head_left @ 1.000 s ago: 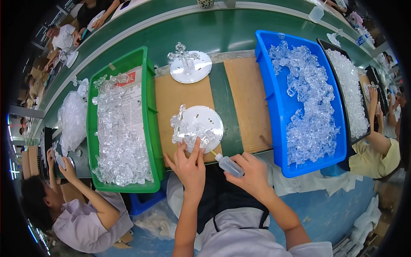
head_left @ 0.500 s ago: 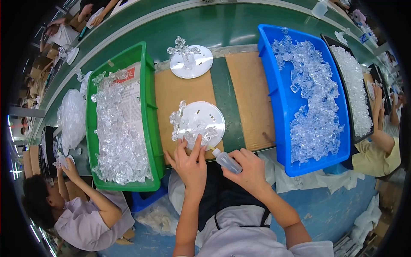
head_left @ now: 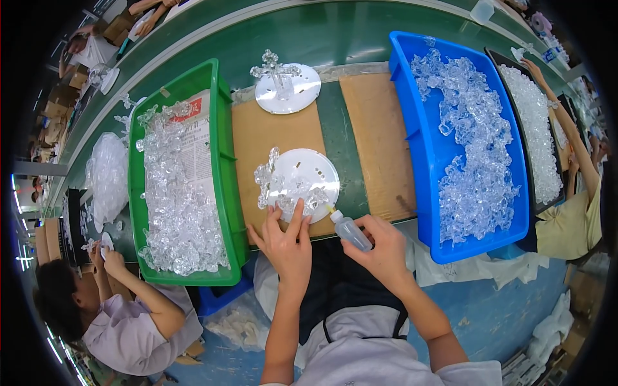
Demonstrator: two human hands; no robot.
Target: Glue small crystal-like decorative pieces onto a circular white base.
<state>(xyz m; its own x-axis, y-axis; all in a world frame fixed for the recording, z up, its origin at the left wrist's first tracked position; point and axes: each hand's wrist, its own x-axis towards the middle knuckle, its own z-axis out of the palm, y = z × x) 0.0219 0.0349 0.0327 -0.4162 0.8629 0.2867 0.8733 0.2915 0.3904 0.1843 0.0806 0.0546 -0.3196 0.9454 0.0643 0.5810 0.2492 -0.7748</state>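
A white round disc (head_left: pixel 302 175) lies on the brown cardboard mat (head_left: pixel 261 138) in front of me, with clear plastic crystal pieces (head_left: pixel 265 183) along its left and near edge. My left hand (head_left: pixel 286 241) rests with its fingertips on the disc's near rim, pressing a clear piece there. My right hand (head_left: pixel 383 248) holds a small clear squeeze bottle (head_left: pixel 349 229), whose nozzle points at the disc's near right edge. A second white disc (head_left: pixel 288 88) farther back carries an upright clear cross.
A green bin (head_left: pixel 222 167) of clear pieces stands on the left and a blue bin (head_left: pixel 425 148) of clear pieces on the right. A black tray (head_left: pixel 534 128) lies beyond it. Other people work at lower left (head_left: pixel 122 315) and far right (head_left: pixel 573 212).
The view has shifted slightly. Both hands stay at the disc's near edge, with the bottle nozzle kept close to its rim.
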